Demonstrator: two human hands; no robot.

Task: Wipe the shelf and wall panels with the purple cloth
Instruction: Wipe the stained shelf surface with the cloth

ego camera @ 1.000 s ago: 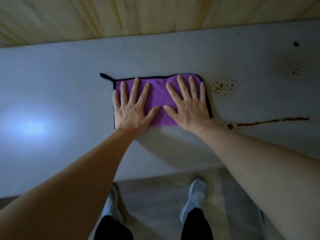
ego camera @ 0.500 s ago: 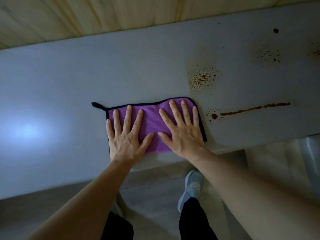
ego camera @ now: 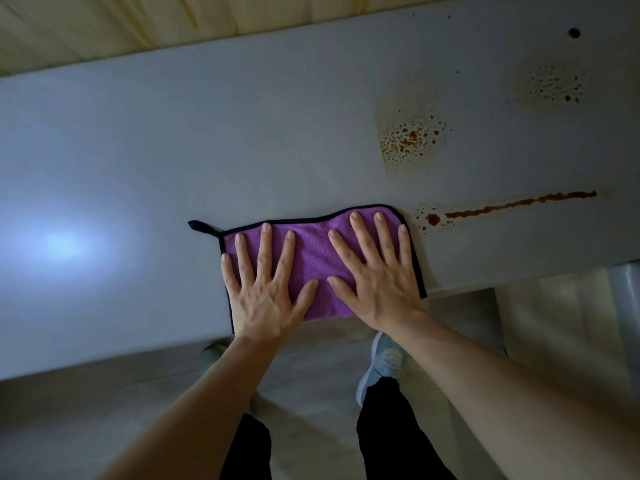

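Note:
The purple cloth (ego camera: 313, 258), edged in black with a small loop at its left corner, lies flat on the grey shelf (ego camera: 207, 143) near the front edge. My left hand (ego camera: 265, 289) presses on its left half with fingers spread straight. My right hand (ego camera: 379, 275) presses flat on the right half. A brown streak (ego camera: 512, 204) with a blob at its left end runs just right of the cloth. A speckled brown stain (ego camera: 412, 138) lies farther back, and another speckled patch (ego camera: 554, 84) sits at the far right.
Pale wooden wall panels (ego camera: 138, 19) rise behind the shelf. A small dark spot (ego camera: 574, 32) marks the shelf's back right. A bright light reflection (ego camera: 64, 244) glares at the left. Below the front edge are the floor and my grey shoes (ego camera: 381, 365).
Both hands have slid the cloth toward the shelf's front edge, away from the speckled stain. The cloth's lower edge now reaches the front edge.

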